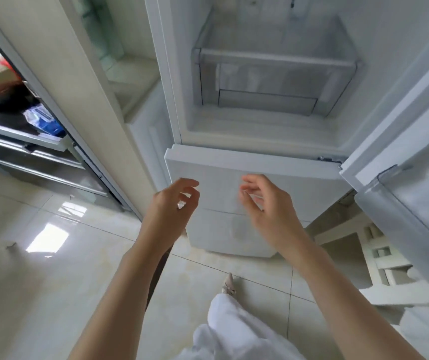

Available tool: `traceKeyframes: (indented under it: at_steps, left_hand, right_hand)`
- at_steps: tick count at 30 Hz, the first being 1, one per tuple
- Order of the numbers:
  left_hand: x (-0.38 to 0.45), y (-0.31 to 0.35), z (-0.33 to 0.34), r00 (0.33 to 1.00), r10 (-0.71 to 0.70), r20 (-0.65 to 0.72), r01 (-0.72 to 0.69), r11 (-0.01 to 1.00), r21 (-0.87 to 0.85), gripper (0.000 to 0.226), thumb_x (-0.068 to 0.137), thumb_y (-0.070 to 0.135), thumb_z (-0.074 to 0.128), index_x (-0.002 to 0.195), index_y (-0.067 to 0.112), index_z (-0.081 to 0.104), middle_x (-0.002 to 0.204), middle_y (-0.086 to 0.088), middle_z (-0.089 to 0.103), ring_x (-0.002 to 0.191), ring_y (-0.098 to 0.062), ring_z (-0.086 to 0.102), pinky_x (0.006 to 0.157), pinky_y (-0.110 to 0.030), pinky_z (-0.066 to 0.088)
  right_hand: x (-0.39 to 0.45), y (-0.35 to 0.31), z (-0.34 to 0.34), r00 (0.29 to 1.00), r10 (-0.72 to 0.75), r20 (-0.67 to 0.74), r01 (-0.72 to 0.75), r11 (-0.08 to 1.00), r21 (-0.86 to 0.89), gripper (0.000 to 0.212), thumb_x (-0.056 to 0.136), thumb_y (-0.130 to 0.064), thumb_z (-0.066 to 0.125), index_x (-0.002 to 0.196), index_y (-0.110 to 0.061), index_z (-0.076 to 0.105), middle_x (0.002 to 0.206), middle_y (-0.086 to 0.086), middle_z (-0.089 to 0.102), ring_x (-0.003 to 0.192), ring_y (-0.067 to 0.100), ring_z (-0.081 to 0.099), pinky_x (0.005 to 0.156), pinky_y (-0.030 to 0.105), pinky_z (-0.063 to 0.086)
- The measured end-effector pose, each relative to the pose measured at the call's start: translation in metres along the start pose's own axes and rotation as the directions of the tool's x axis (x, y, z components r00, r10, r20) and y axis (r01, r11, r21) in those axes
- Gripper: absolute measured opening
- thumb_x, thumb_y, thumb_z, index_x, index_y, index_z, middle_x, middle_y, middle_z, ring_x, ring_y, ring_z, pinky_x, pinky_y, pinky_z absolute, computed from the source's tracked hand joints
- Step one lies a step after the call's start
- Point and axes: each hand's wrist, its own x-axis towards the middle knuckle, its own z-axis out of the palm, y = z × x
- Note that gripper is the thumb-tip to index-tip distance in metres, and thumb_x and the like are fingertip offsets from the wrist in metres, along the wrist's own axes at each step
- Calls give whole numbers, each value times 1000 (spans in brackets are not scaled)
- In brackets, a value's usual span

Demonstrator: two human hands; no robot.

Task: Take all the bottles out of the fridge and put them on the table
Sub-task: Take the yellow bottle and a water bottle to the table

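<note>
The white fridge [171,74] stands in front of me with its upper door [400,157] swung open to the right. Inside I see only a clear crisper drawer [273,81]; no bottle shows in the visible part. Below it the lower freezer door [223,165] is closed. My left hand [171,203] and my right hand [262,201] hover side by side in front of that lower door, fingers loosely curled, holding nothing. No table is in view.
A tall cream panel [78,87] rises left of the fridge, and beyond it a shelf unit [18,118] holds boxes and bags. A white slatted piece of furniture [385,258] sits under the open door. Glossy floor tiles [52,255] lie below; my foot [229,284] points forward.
</note>
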Motion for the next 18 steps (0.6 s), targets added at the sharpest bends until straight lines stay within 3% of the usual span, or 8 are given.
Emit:
traceKeyframes:
  at_steps: [3, 9, 14, 18]
  left_hand:
    - [60, 21, 5, 997, 70, -15, -71, 996, -53, 18, 91, 16, 63, 107, 22, 67, 87, 18, 68, 83, -10, 66, 82, -30, 55]
    - [169, 73, 14, 981, 172, -84, -183, 973, -140, 13, 91, 14, 63, 102, 21, 68, 83, 15, 68, 75, -2, 64, 67, -6, 45]
    - [253, 113, 17, 956, 198, -215, -244, 946, -215, 15, 91, 12, 60, 102, 19, 67, 87, 6, 70, 78, -6, 66, 73, -9, 48]
    - [311, 134, 18, 941, 153, -301, -258, 901, -348, 19, 90, 9, 58, 106, 15, 65, 94, -1, 69, 84, -12, 63, 77, -16, 48]
  right_hand:
    - [53, -14, -17, 993, -57, -101, 59, 998, 17, 31, 95, -27, 55, 124, -15, 56, 110, -4, 65, 106, 8, 60, 98, 32, 49]
    - [150, -32, -49, 964, -126, -236, 129, 992, -4, 31, 94, -23, 58, 123, -11, 57, 110, 1, 68, 102, 11, 61, 92, 24, 47]
    - [237, -50, -81, 895, -123, -429, 162, 985, 56, 24, 91, -15, 60, 113, -5, 60, 95, 2, 69, 97, 22, 66, 91, 42, 50]
    - [296, -64, -100, 873, -113, -474, 177, 980, 93, 28, 92, -17, 57, 118, -7, 58, 96, -4, 67, 102, 17, 64, 93, 35, 50]
